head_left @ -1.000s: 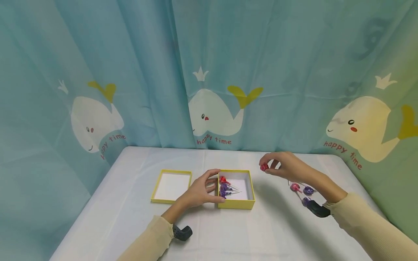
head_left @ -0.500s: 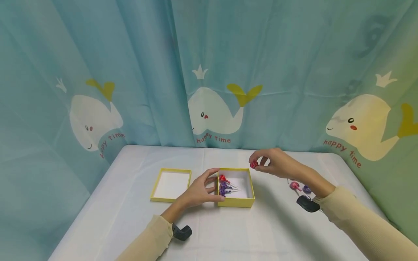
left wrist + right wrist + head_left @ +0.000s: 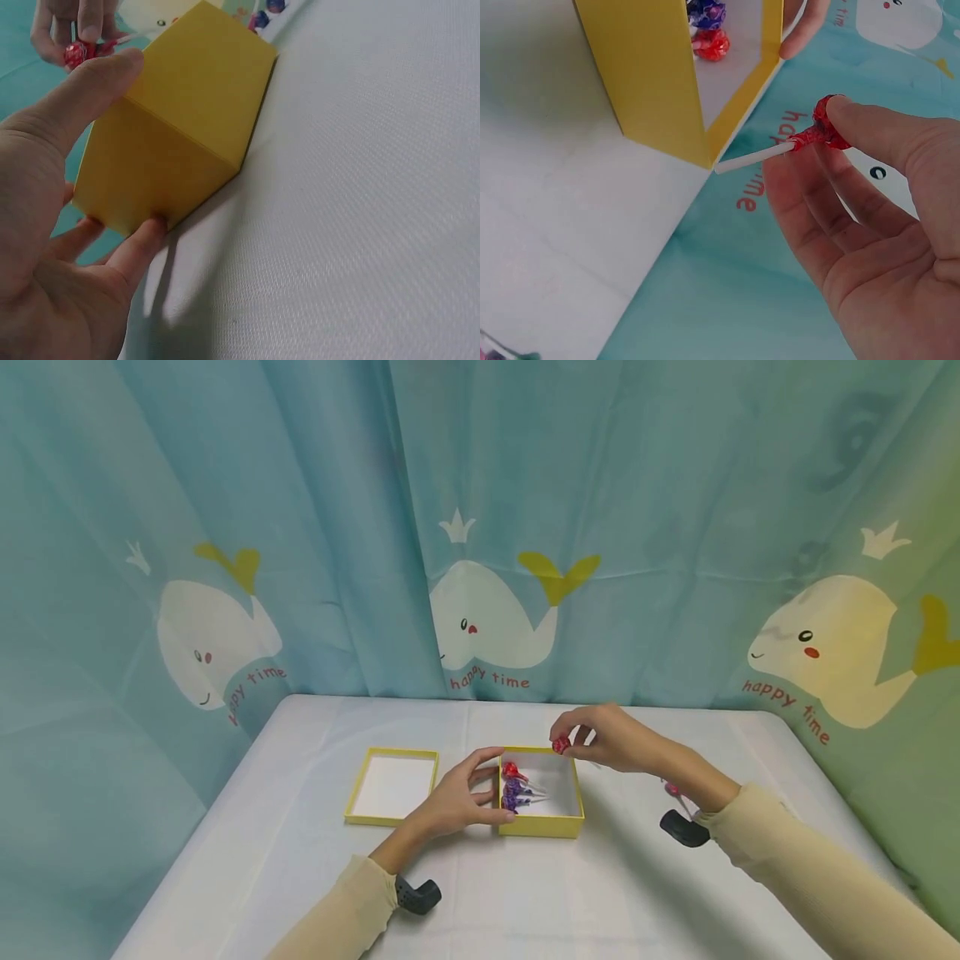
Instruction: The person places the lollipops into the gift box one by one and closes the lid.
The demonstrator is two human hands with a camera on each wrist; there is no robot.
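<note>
My right hand (image 3: 611, 739) pinches a red-wrapped lollipop (image 3: 560, 745) by its candy end, above the back right corner of an open yellow box (image 3: 542, 827). In the right wrist view, the held lollipop's white stick (image 3: 754, 158) points towards the box. My left hand (image 3: 457, 797) grips the box's left side, thumb at the front and fingers further back. Inside, along the left wall, lie a red lollipop (image 3: 513, 770) and purple lollipops (image 3: 514, 796), sticks pointing right.
A shallow yellow-rimmed lid (image 3: 390, 787) with a white inside lies left of the box. A pink lollipop (image 3: 672, 789) lies to the right, partly behind my right arm. Purple lollipops (image 3: 260, 19) show past the box. A whale-print curtain (image 3: 495, 618) hangs behind the table.
My right hand has moved left with the red lollipop, from right of the box to its back right corner. My left hand stays on the box.
</note>
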